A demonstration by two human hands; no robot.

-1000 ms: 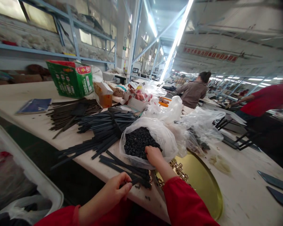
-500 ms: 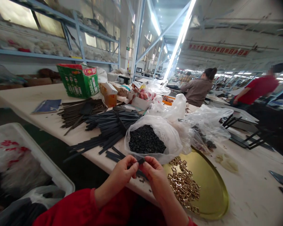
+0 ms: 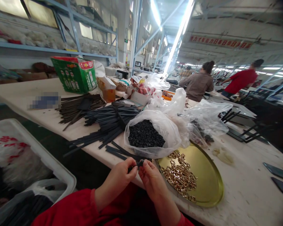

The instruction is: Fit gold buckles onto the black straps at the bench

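My left hand point(image 3: 121, 172) pinches a black strap point(image 3: 139, 163) between thumb and fingertips, at the table's near edge. My right hand point(image 3: 153, 179) grips the same strap close by, fingertips closed. Part of the strap is hidden by my fingers. Just beyond my hands stands an open white plastic bag point(image 3: 171, 138) filled with small black pieces point(image 3: 146, 133). To the right lies a gold oval tray point(image 3: 208, 175) with a heap of gold metal buckles point(image 3: 180, 175) on its left side. Bundles of black straps point(image 3: 106, 119) are spread out beyond my left hand.
A green carton point(image 3: 73, 75) and a small orange-and-white box point(image 3: 106, 89) stand at the back left. A white plastic bin point(image 3: 68, 179) with bags is at my left. Clear plastic bags point(image 3: 205, 117) lie at right. Two people point(image 3: 196, 81) are farther off.
Both hands remain on the strap, with the fingers shifted and the strap turned between them. The camera view has shifted slightly. The person in red appears farther left.
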